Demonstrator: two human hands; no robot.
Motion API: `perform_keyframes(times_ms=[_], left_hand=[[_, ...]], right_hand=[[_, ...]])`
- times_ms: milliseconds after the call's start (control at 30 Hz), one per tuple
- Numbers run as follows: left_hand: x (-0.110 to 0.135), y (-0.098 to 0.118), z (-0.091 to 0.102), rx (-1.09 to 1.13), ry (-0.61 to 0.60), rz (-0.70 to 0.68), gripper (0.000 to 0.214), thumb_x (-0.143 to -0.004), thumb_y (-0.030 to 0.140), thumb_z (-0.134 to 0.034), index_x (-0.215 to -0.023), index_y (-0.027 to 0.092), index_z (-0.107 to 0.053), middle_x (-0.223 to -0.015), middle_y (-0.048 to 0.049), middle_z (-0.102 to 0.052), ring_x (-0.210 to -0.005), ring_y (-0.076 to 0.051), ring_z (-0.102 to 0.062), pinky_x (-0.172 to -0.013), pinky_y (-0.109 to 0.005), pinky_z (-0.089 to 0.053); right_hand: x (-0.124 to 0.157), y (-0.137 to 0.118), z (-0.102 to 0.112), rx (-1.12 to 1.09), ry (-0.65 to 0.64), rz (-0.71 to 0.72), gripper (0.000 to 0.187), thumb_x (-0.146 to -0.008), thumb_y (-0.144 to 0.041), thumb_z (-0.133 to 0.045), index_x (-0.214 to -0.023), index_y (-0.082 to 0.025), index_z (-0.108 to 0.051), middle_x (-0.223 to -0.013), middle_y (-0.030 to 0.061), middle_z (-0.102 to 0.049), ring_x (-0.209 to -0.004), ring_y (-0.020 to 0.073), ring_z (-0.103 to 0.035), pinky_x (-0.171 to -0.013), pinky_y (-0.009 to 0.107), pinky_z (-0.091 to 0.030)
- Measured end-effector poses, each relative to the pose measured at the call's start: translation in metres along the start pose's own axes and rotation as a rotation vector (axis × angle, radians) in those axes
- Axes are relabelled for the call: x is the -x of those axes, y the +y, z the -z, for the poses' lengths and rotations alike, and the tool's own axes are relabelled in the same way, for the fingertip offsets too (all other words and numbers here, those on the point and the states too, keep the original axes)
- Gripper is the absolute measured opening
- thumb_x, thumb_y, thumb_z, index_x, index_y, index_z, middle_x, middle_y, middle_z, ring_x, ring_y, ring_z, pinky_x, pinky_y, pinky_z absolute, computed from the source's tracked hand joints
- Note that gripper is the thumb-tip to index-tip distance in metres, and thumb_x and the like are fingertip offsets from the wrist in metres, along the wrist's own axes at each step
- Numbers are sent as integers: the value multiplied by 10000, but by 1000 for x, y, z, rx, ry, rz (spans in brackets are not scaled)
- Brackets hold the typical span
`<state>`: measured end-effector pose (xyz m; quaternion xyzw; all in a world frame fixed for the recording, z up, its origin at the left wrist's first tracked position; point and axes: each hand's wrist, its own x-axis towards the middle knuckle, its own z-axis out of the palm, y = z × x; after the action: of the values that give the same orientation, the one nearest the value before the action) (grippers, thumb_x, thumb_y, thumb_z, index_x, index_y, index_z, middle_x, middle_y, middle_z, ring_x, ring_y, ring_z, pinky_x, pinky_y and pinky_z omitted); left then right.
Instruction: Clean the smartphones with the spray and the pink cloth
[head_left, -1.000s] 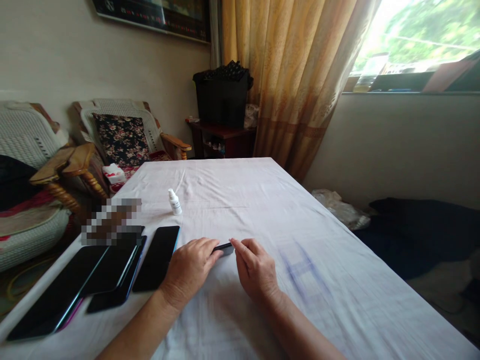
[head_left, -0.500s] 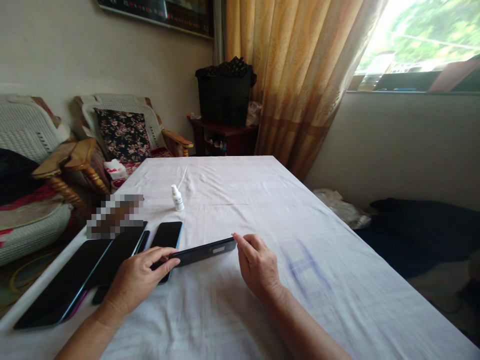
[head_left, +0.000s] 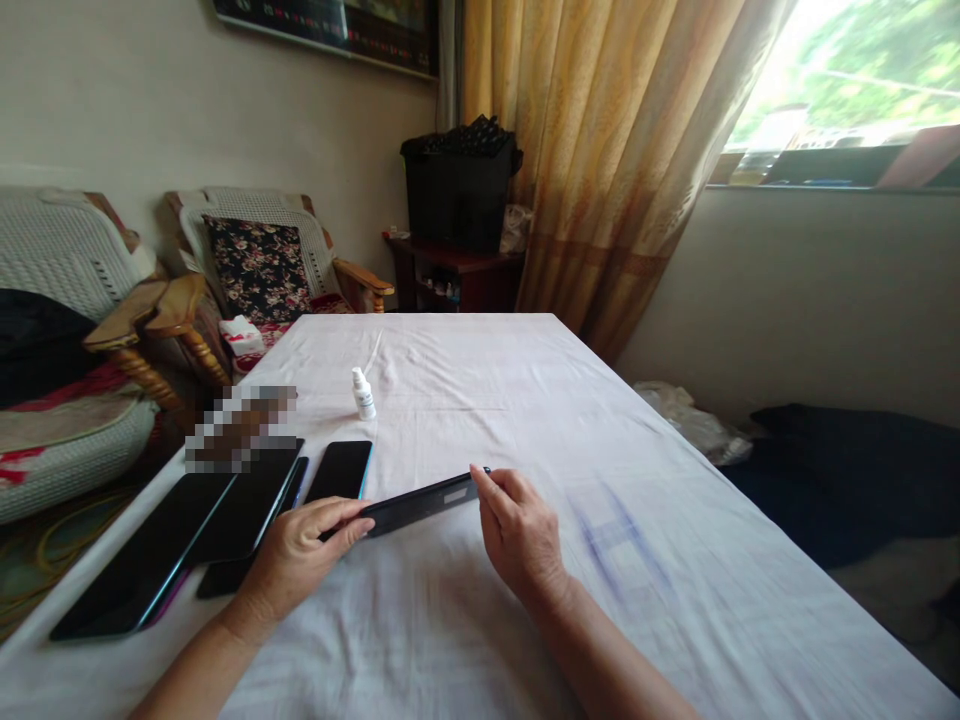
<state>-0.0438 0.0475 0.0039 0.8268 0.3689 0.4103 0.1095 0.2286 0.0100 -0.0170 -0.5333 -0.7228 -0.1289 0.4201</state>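
A dark phone (head_left: 420, 503) is held edge-on just above the white tablecloth (head_left: 480, 400), between both my hands. My left hand (head_left: 300, 560) pinches its left end with thumb and fingers. My right hand (head_left: 517, 535) grips its right end with the fingertips. Left of my left hand, several other dark phones (head_left: 225, 520) lie flat and partly overlapping, one (head_left: 341, 470) with a blue edge closest to the held phone.
A small white dropper bottle (head_left: 364, 394) stands upright beyond the phones. Wooden armchairs (head_left: 187, 310) with cushions crowd the table's left edge. A dark cabinet (head_left: 457, 275) and a curtain (head_left: 600, 170) are behind the table. A faint blue mark (head_left: 615, 535) shows on the cloth at right.
My left hand slid from the phone's middle to its left end, uncovering its length. The phone is now tilted on its edge between both hands. The view shifted slightly.
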Motion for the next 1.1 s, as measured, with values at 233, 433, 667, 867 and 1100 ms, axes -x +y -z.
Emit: perform_keyframes(times_ms=[233,433,667,867,1100], left_hand=[[-1,15,-14,-53,37,-51,210,-911,365,-594,-908,220,-746,-802,-13,-765,-689,-153,-727,-675,-221,-596],[3,21,-20,-72,37,-71,193,-926,341,-592,-958,211,-732,-852,-24,-767,-754,-163,-732,-726,-239,-594],[4,25,-26,-83,62,-84,186,-929,328,-588,-959,210,-729,-819,-25,-759,-725,-158,-727,-691,-233,-595],[3,29,-28,-48,41,-77,197,-930,333,-585,-953,201,-729,-820,-31,-762,-699,-151,-725,-669,-223,-593],[3,30,-27,-31,24,-82,212,-937,342,-577,-967,195,-726,-829,-40,-765,-706,-155,-729,-683,-229,-599]], right_hand=[[-1,-8,0,-27,-33,34,352,-927,-106,-448,-1223,-174,-627,-891,74,-641,-746,154,-605,-658,247,-493],[-1,-17,1,-37,-60,59,365,-930,-105,-437,-1235,-180,-623,-866,73,-640,-738,159,-598,-644,254,-498],[0,-22,4,-21,-84,89,344,-934,-102,-429,-1202,-161,-638,-861,75,-642,-735,162,-598,-648,256,-489],[-2,5,6,40,-25,53,326,-929,-101,-448,-1173,-172,-651,-904,73,-648,-773,159,-609,-685,252,-483],[-2,24,5,77,-9,-29,352,-924,-129,-454,-1203,-214,-651,-936,69,-652,-790,163,-616,-678,255,-491]])
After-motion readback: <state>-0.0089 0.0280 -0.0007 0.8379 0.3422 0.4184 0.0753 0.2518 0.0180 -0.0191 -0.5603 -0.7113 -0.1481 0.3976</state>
